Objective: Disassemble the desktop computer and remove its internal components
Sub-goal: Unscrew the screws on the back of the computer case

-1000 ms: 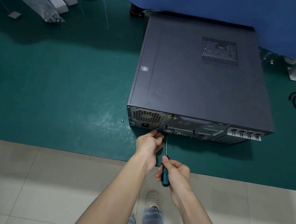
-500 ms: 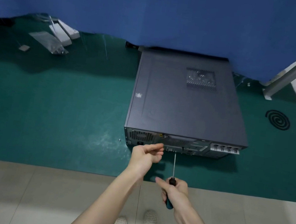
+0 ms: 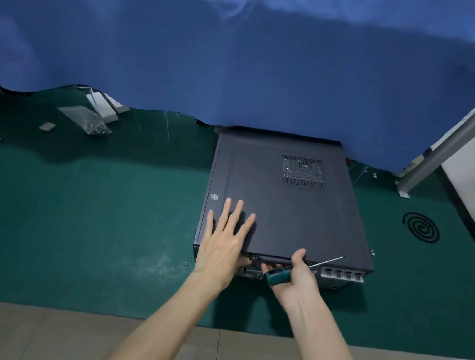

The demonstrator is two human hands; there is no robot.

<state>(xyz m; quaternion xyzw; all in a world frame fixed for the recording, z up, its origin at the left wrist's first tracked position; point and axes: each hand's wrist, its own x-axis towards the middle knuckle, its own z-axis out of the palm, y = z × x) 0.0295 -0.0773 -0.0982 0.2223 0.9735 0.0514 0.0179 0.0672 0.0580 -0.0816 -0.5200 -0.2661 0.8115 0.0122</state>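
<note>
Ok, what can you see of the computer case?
The computer case is a dark grey, metal-looking box lying flat on the green mat, far end at the blue cloth. Its top panel is on, with a perforated vent. Rear ports face the person. The left hand lies flat on the panel; the right hand, holding a screwdriver, has its thumb on the rear edge.

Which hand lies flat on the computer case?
The left hand, fingers spread on the top panel; the right hand instead grips a green-handled screwdriver at the panel's near edge.
</note>
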